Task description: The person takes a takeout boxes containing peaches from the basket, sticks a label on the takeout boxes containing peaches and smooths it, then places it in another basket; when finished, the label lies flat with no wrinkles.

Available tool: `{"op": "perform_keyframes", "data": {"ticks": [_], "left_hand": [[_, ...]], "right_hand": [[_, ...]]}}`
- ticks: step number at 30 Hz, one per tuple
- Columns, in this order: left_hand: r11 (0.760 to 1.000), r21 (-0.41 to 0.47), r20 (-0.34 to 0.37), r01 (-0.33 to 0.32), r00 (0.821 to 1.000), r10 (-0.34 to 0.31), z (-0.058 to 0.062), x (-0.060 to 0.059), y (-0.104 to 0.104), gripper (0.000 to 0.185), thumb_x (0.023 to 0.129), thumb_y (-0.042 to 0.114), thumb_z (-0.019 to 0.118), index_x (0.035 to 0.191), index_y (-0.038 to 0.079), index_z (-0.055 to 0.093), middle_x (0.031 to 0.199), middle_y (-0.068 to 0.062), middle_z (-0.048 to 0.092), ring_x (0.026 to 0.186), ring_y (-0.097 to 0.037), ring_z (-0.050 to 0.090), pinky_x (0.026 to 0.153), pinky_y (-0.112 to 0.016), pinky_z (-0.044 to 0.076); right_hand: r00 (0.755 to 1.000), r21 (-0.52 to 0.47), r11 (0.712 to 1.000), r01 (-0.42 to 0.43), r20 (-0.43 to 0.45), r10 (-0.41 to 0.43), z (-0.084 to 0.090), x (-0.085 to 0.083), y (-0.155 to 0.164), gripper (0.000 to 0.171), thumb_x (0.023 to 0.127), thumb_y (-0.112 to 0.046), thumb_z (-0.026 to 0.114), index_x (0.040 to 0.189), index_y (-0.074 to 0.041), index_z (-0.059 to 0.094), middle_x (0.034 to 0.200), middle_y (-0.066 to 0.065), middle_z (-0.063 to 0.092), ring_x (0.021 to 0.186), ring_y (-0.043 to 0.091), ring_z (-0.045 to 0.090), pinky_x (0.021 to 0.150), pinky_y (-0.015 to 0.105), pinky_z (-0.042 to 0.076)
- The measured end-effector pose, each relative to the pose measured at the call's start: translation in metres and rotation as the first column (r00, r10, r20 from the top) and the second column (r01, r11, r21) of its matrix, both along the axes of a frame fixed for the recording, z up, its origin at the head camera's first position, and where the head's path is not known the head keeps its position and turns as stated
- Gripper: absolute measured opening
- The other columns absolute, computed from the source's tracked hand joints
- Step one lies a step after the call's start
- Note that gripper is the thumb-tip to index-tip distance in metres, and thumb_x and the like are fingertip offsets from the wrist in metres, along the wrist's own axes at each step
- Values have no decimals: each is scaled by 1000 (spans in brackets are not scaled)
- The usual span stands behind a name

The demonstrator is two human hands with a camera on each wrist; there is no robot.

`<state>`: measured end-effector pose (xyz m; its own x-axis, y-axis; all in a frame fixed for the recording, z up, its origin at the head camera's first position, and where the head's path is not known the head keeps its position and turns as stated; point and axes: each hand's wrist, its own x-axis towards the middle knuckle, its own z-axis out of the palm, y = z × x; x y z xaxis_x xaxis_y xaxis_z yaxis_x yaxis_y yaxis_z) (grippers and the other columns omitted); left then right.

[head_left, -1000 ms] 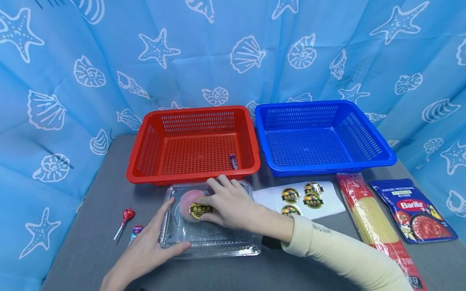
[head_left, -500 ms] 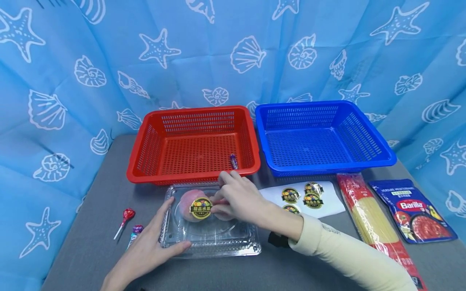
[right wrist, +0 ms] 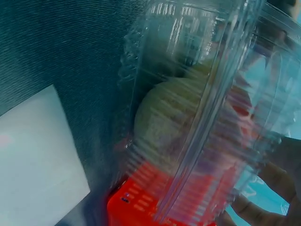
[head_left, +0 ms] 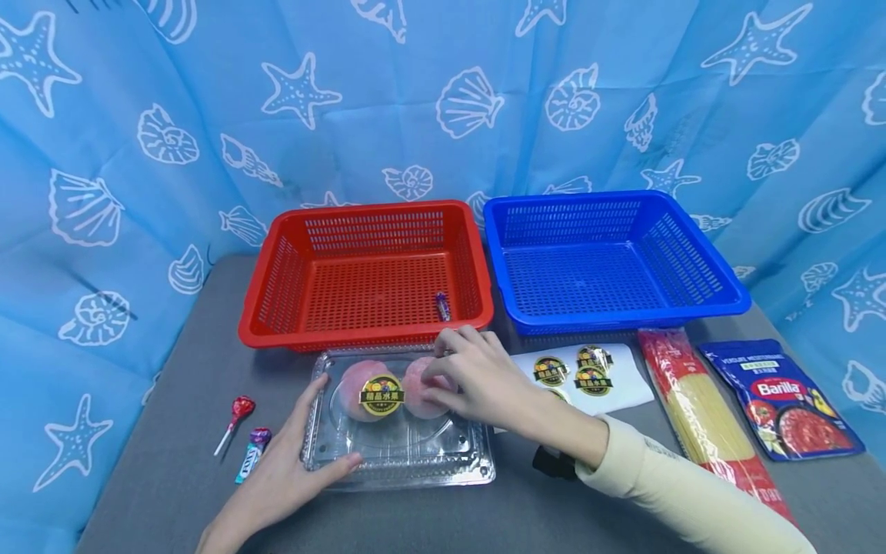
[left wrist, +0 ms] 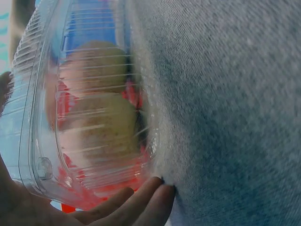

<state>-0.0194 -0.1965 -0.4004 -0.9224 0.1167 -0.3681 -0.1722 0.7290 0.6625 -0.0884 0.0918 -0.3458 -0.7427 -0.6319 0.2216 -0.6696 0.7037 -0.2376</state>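
Clear plastic box (head_left: 398, 450) lies on the grey table (head_left: 173, 462) between the two hands, lid shut over two peaches (head_left: 363, 385); a round sticker (head_left: 381, 394) sits on the lid above them. The left hand (head_left: 277, 481) rests against the box's left side, fingers fairly straight, thumb on the near front edge, fingers up along the left rim; it steadies the box without closing round it. In the left wrist view the fingertips (left wrist: 150, 197) lie just under the ribbed wall, touching the table. The right hand (head_left: 477, 377) rests on the lid at the far right corner, fingers loosely bent with the tips on the plastic over the right peach; it holds nothing that can be seen. Just right of this hand lies a white sheet (head_left: 588, 377) with more stickers, part of it under the wrist. Further right lie a spaghetti pack (head_left: 699, 408) and a sauce pouch (head_left: 782, 400). Left of the left hand lie a lollipop (head_left: 235, 419) and a small sweet (head_left: 251, 454). Beyond the hands stand a red basket (head_left: 277, 261), with a small wrapped thing (head_left: 442, 306) inside, and a blue basket (head_left: 699, 254) beside it
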Motion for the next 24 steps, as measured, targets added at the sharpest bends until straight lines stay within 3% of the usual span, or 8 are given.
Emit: {"op": "perform_keyframes", "data": {"ticks": [3, 6, 9, 10, 13, 17, 21, 24], "left_hand": [[1000, 20, -13, -8, 1000, 8, -1, 2, 0, 117, 82, 65, 75, 161, 43, -9, 174, -17, 2, 155, -52, 14, 115, -78, 26], [999, 49, -95, 11, 995, -6, -3, 6, -2, 118, 84, 58, 76, 162, 38, -11, 171, -22, 10, 152, -54, 24, 113, -76, 31], [994, 101, -133, 30, 991, -16, -5, 8, -6, 113, 91, 48, 72, 163, 30, -13, 167, -28, 21, 148, -54, 34, 111, -74, 36], [992, 124, -126, 27, 992, -11, -5, 8, -8, 109, 93, 46, 70, 163, 27, -12, 165, -30, 24, 146, -54, 37, 110, -72, 39], [981, 191, -7, -31, 999, 32, -4, 6, -13, 97, 100, 44, 61, 163, 21, -9, 162, -31, 28, 142, -50, 44, 107, -67, 46], [965, 231, 130, -124, 987, 96, -3, 2, -17, 89, 103, 48, 54, 163, 11, 1, 161, -30, 33, 134, -40, 56, 95, -55, 57], [948, 266, 169, -177, 976, 135, -4, 1, -17, 81, 102, 49, 57, 160, 8, 18, 156, -25, 44, 130, -32, 61, 92, -48, 59], [932, 308, 151, -190, 977, 149, -5, 3, -15, 71, 101, 44, 60, 154, 7, 31, 151, -21, 52, 127, -29, 63, 92, -38, 59]], "right_hand": [[1000, -12, 1000, 13, 13, -13, 0, -1, 8, 15, 85, -40, 82, 94, -28, 81, 99, -6, 63, 96, 14, 52, 83, 36, 44], [999, -32, 999, 34, 17, -33, 1, -4, 22, 22, 84, -37, 83, 102, -25, 81, 103, -4, 65, 99, 16, 54, 83, 36, 46], [997, -44, 996, 81, 19, -80, 4, -11, 40, 35, 82, -37, 85, 113, -21, 79, 109, 0, 67, 102, 20, 55, 81, 36, 47], [994, -46, 993, 105, 21, -104, 5, -13, 48, 38, 82, -37, 85, 116, -20, 78, 112, 2, 67, 104, 21, 55, 82, 38, 47], [983, -35, 982, 184, 27, -183, 12, -21, 74, 48, 82, -38, 86, 124, -18, 75, 121, 8, 65, 111, 28, 53, 86, 45, 49], [963, -43, 962, 270, 32, -269, 24, -37, 123, 58, 82, -37, 86, 133, -16, 69, 132, 18, 58, 122, 42, 46, 95, 62, 44], [923, -50, 922, 384, 60, -381, 33, -60, 189, 73, 81, -40, 86, 143, -12, 59, 144, 29, 45, 129, 57, 33, 93, 73, 33], [865, -8, 871, 490, 129, -485, 33, -75, 240, 87, 83, -45, 82, 153, -9, 45, 152, 38, 31, 134, 65, 21, 91, 78, 26]]}}
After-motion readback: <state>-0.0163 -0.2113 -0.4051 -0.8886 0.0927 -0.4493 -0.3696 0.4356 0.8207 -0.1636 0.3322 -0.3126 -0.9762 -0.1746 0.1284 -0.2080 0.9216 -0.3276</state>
